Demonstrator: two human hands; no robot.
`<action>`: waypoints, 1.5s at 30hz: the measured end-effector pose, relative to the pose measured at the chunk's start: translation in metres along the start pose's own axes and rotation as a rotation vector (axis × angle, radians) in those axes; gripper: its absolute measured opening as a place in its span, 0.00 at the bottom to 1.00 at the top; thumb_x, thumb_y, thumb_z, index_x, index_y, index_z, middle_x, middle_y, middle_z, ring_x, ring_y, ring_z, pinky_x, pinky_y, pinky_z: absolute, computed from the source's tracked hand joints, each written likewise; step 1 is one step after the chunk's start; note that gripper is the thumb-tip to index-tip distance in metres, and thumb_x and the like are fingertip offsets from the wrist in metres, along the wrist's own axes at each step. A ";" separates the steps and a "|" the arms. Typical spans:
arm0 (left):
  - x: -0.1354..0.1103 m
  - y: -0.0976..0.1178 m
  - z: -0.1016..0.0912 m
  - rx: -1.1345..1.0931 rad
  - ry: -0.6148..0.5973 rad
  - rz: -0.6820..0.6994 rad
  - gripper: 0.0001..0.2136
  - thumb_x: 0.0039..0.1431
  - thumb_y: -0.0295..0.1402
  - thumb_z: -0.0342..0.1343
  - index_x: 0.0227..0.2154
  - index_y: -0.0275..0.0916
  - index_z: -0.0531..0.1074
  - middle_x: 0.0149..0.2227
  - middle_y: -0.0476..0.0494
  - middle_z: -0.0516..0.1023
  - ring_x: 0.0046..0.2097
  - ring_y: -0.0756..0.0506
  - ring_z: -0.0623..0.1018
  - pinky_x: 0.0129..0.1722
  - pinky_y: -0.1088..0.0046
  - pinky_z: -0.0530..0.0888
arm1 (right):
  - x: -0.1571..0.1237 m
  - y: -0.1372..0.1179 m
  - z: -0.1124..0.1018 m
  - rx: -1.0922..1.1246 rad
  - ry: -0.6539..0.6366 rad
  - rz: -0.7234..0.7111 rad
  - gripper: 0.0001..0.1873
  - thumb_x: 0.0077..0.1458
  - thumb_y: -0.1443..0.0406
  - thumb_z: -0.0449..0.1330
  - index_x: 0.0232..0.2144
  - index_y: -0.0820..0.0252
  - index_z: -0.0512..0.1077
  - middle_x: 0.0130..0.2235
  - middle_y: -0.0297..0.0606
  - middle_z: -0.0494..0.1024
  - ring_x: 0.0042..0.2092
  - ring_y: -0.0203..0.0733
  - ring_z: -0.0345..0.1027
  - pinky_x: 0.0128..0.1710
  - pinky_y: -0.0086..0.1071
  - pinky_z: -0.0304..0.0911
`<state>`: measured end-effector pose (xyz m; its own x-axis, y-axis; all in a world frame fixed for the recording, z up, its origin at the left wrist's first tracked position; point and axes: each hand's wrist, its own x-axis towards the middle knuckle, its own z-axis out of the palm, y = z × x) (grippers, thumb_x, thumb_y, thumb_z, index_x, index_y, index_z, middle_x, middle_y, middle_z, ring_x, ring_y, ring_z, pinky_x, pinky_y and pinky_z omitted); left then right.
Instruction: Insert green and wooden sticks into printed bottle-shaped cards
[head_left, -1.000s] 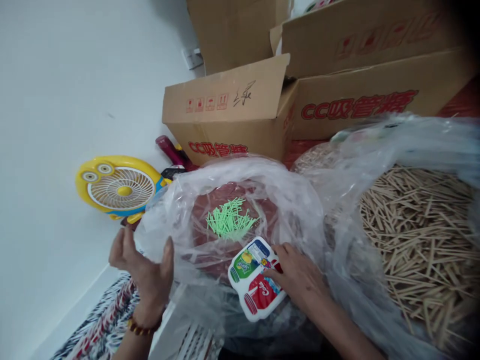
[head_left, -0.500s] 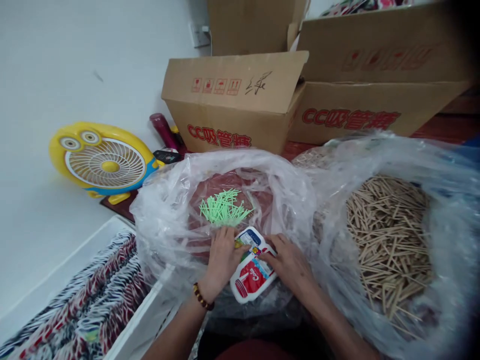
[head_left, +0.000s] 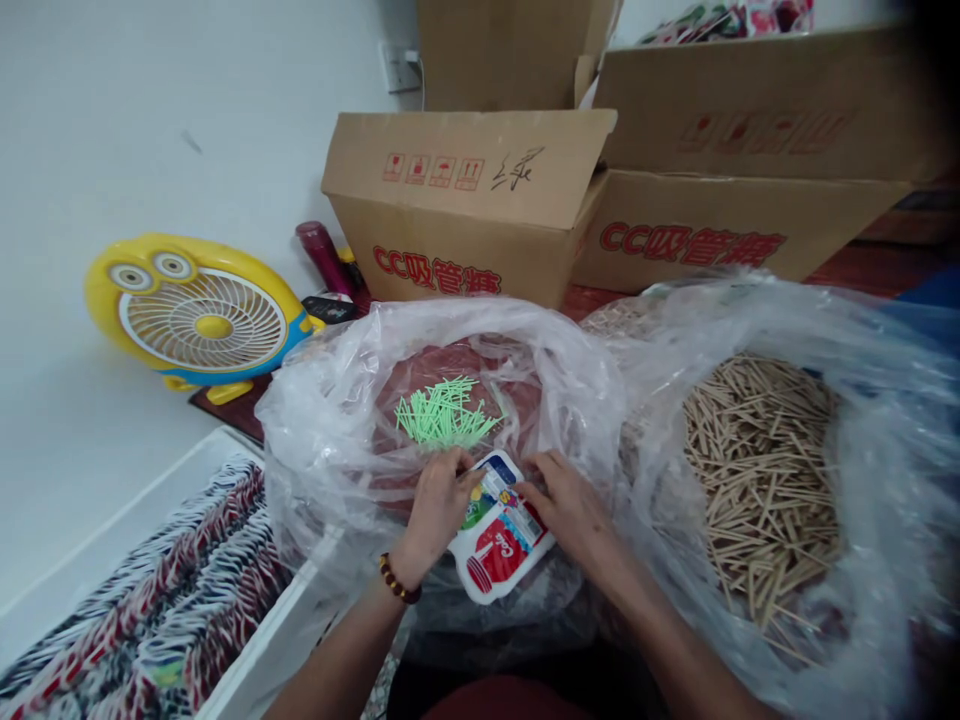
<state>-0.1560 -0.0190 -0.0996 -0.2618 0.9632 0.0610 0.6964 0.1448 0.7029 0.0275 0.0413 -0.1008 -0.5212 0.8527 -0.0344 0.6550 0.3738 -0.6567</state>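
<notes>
Packet [head_left: 501,548] pinched between my two hands
My left hand [head_left: 435,500] and right hand [head_left: 566,510] grasp its far end over the bag [head_left: 322,440] rim; its long axis slants away toward the green sticks [head_left: 444,412].

My one camera sits on my head, facing forward and down, close above my fingers [head_left: 453,474], the bag [head_left: 330,420] just beyond them, boxes [head_left: 465,200] farther off.

home packing corner | stacked printed cartons [head_left: 480,205] | bulk bag of wooden sticks [head_left: 757,470] | cartoon desk fan [head_left: 195,310]
</notes>
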 end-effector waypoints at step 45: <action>-0.021 0.011 -0.039 -0.458 -0.011 -0.115 0.12 0.59 0.39 0.54 0.24 0.38 0.69 0.25 0.52 0.68 0.29 0.51 0.67 0.28 0.77 0.64 | 0.047 -0.050 -0.027 0.339 -0.233 -0.307 0.09 0.57 0.61 0.57 0.28 0.58 0.73 0.26 0.30 0.73 0.30 0.34 0.65 0.30 0.26 0.56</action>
<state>-0.1686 -0.0461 -0.0654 -0.3112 0.9494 -0.0417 0.2961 0.1385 0.9451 -0.0149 0.0727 -0.0489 -0.7948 0.6042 0.0565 0.2591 0.4220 -0.8688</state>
